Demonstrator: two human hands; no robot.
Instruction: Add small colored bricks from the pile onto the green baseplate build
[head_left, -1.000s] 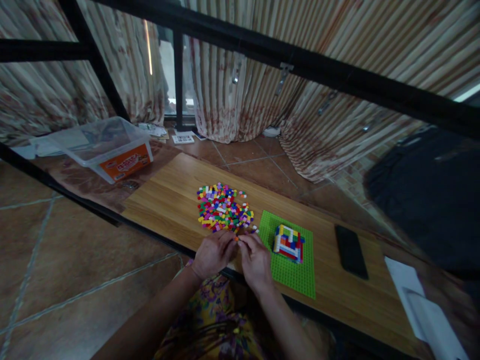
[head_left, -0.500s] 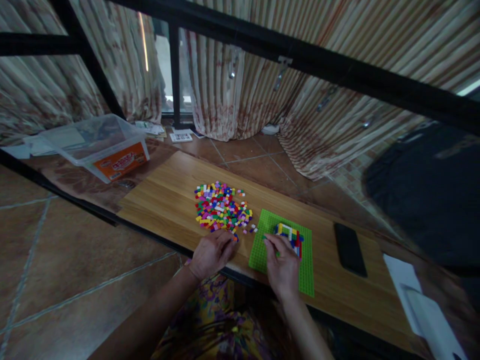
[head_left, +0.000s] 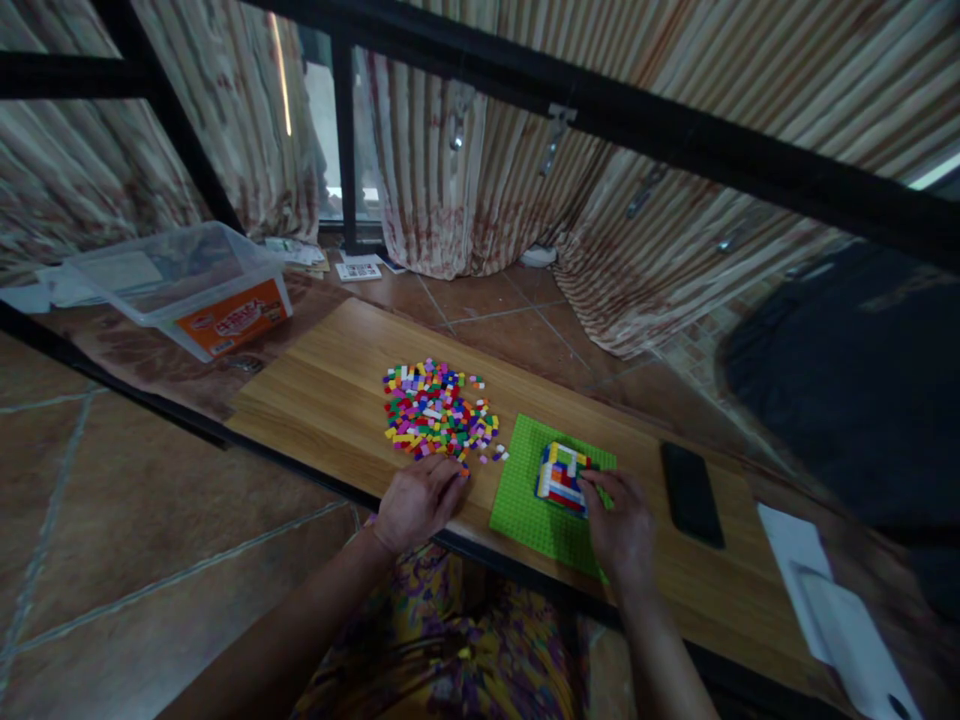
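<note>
A heap of small toy building bricks [head_left: 439, 410] in many colours lies on the wooden tabletop. At its front edge rests my left hand [head_left: 420, 500], fingers curled together; an orange brick [head_left: 464, 471] shows by the fingertips, and whatever they hold is hidden. Further right is a green studded baseplate [head_left: 517, 500], carrying a low block of bricks [head_left: 559, 478] in white, red, blue and yellow. My right hand [head_left: 621, 515] reaches over the block's right side, thumb and finger pinched on a small green brick that the fingertips mostly cover.
A black phone [head_left: 691, 495] lies right of the baseplate. White items [head_left: 862, 640] are beyond the table's right end. A clear plastic box [head_left: 187, 290] with an orange label stands at the left. Black metal bars [head_left: 600, 100] cross in front of striped curtains [head_left: 480, 190].
My right hand has moved right, from the baseplate's left part to the right side of the brick block, which now shows more fully. My left hand stays by the heap.
</note>
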